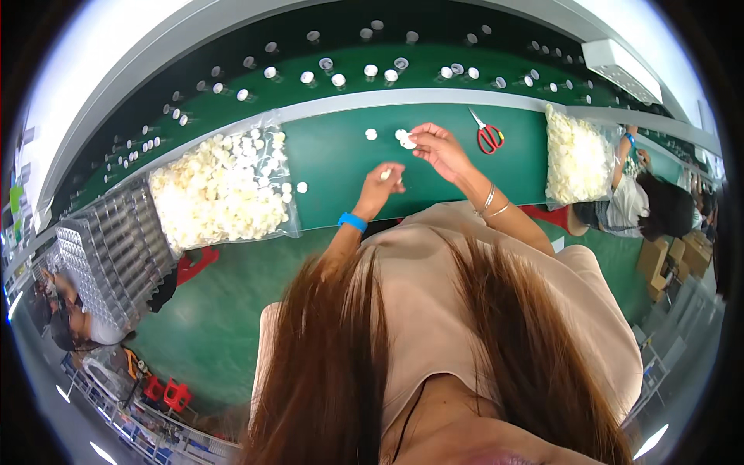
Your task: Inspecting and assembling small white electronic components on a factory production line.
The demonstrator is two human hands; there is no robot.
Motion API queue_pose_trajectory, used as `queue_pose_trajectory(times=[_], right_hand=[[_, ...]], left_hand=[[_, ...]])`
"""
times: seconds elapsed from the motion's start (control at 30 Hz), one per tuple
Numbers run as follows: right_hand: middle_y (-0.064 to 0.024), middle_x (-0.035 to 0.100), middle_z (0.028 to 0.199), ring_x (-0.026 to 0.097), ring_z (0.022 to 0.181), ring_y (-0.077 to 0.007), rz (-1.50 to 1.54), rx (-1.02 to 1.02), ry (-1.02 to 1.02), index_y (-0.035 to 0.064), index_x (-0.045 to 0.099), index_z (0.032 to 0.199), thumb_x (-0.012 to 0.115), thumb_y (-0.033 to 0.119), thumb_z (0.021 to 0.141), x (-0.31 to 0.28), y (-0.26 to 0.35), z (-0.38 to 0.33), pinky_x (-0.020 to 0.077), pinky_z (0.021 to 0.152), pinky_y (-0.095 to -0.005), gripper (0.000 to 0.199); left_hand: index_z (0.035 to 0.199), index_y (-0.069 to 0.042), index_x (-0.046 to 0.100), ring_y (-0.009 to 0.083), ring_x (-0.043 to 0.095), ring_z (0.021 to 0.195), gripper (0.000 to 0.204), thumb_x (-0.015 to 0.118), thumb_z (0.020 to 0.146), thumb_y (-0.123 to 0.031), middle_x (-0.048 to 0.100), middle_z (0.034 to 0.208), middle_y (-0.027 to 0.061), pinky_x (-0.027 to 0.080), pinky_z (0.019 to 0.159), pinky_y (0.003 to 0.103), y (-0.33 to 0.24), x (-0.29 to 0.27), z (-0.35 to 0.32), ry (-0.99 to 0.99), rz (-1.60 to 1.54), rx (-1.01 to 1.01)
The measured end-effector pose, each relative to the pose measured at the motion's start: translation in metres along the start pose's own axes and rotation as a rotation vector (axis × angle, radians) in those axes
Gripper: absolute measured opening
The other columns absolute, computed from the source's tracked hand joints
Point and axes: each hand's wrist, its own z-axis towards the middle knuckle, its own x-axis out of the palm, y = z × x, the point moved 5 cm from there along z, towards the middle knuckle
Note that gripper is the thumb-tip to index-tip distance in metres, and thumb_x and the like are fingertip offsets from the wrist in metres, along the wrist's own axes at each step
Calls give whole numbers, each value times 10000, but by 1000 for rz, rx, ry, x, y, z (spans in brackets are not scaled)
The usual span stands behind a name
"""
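Observation:
My left hand (378,187) is closed over the green table, its fingers curled around a small white piece (385,174). Farther right and slightly farther away, my right hand (443,151) pinches a round white piece (408,142) between thumb and fingers. Another white piece appears to lie against it, though I cannot tell whether it is held too. A loose white piece (371,134) lies on the table left of my right hand. One more white piece (302,187) rests beside a clear plastic bag (221,186) full of such pieces.
Red-handled scissors (489,138) lie right of my right hand. Another filled bag (577,155) stands at the table's right end. Stacked clear trays (116,248) are at the left. Beyond the grey rail (418,96), several white-topped round parts sit on a dark green belt. People work on both sides.

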Motion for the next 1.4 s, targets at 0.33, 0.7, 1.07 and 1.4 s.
queue_pose_trajectory(times=[0.33,0.7,1.07,1.4], right_hand=[[-23,656,909,597,830,-75,-488,-415,15,31,619,1013,655,86,870,111,22,20,465,663,-216,157],[-88,626,1095,642,868,-225,-1168,-799,378,63,666,1086,691,102,810,189,47,40,541,734,-303,280],[-129,650,1036,655,888,-243,-1171,-600,119,59,670,1051,744,122,757,164,55,195,532,718,-330,309],[-189,644,1062,609,951,-386,-1765,-626,-40,45,638,1080,628,289,868,144,15,296,490,817,-446,324]], left_hand=[[1110,-54,552,143,599,841,191,558,955,-165,606,948,57,526,746,276,-113,-64,-46,-37,-761,273],[1034,-63,558,122,600,772,154,591,941,-181,607,894,49,523,710,254,-124,-136,-52,-40,-780,236],[1030,-38,574,171,596,855,128,590,906,-65,599,1009,67,523,755,259,-109,-188,-60,-198,-881,296],[1015,-37,580,153,611,827,134,569,887,-3,597,1056,81,555,692,236,-90,-192,-91,-235,-920,193]])
